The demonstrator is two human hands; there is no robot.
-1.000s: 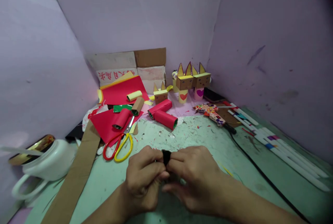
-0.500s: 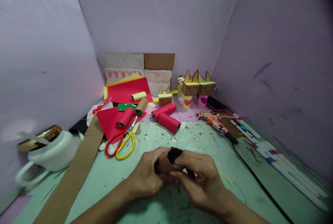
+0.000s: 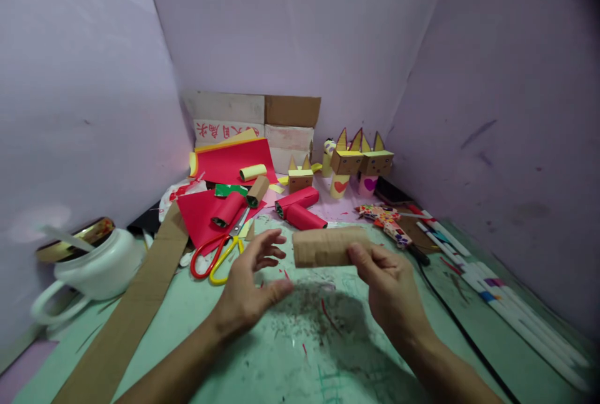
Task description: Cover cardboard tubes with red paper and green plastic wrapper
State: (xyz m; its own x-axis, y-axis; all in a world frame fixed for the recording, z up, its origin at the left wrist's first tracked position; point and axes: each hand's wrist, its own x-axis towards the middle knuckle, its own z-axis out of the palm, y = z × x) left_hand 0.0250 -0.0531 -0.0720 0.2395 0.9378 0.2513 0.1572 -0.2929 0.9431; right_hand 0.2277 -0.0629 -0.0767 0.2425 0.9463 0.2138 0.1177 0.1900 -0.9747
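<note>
My right hand [image 3: 391, 276] grips the right end of a brown cardboard tube [image 3: 323, 247], thumb in front, and holds it sideways above the table. To the left of the tube, my left hand [image 3: 255, 276] is empty, with its fingers apart and curved toward the tube's free end. Just behind my left hand lie scissors [image 3: 217, 260] with one red and one yellow handle. Red paper-covered tubes [image 3: 304, 216] rest beyond the held tube, and a shorter brown tube [image 3: 257, 191] lies near the scissor blades.
A white mug [image 3: 98, 269] and a long cardboard strip [image 3: 135, 304] are at the left. Cat-eared cardboard figures [image 3: 347, 163] stand at the back. On the right are a patterned glue gun [image 3: 391, 226], its black cord [image 3: 462, 329] and several white markers [image 3: 520, 323].
My left hand has let go of the brown tube and moved left, its fingers opening. My right hand has lifted the tube and turned it sideways.
</note>
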